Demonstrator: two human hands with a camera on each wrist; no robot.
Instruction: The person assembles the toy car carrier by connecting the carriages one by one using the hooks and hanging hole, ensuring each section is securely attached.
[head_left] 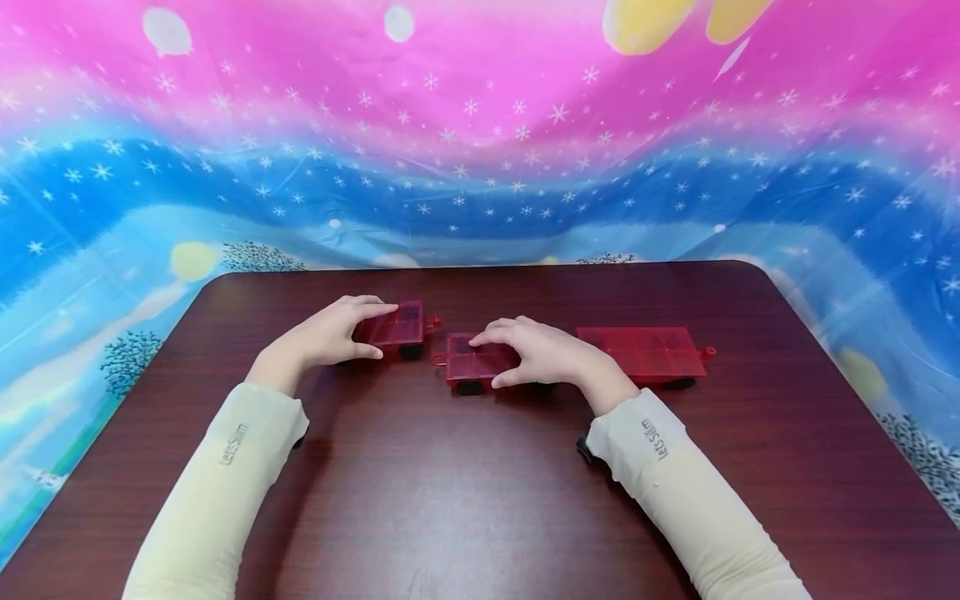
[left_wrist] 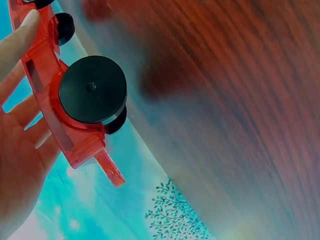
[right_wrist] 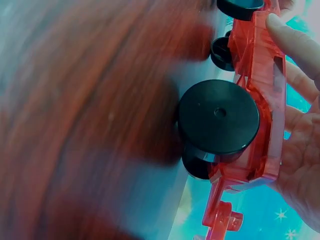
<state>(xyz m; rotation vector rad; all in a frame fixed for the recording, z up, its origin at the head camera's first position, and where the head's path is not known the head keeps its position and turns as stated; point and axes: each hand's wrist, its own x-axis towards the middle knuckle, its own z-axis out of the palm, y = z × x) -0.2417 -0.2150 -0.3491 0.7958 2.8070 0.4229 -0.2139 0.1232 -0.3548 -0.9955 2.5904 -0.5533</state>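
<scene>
My left hand (head_left: 330,333) grips a translucent red toy wagon (head_left: 409,319) with black wheels, thumb along its near side and fingers over the top. Just to the right, my right hand (head_left: 551,354) holds a second red wagon (head_left: 463,350) in the same way. The hook (head_left: 432,322) of the first wagon lies close to the coupling (head_left: 440,360) of the second, a little farther back. In the left wrist view a black wheel (left_wrist: 92,90) shows beside the thumb. Another wheel (right_wrist: 220,116) and a red coupling (right_wrist: 218,220) appear in the right wrist view.
A third red wagon (head_left: 648,352) stands on the dark brown table (head_left: 450,500) to the right of my right hand, its hook (head_left: 708,353) pointing right. Behind the table hangs a pink and blue patterned cloth (head_left: 480,125).
</scene>
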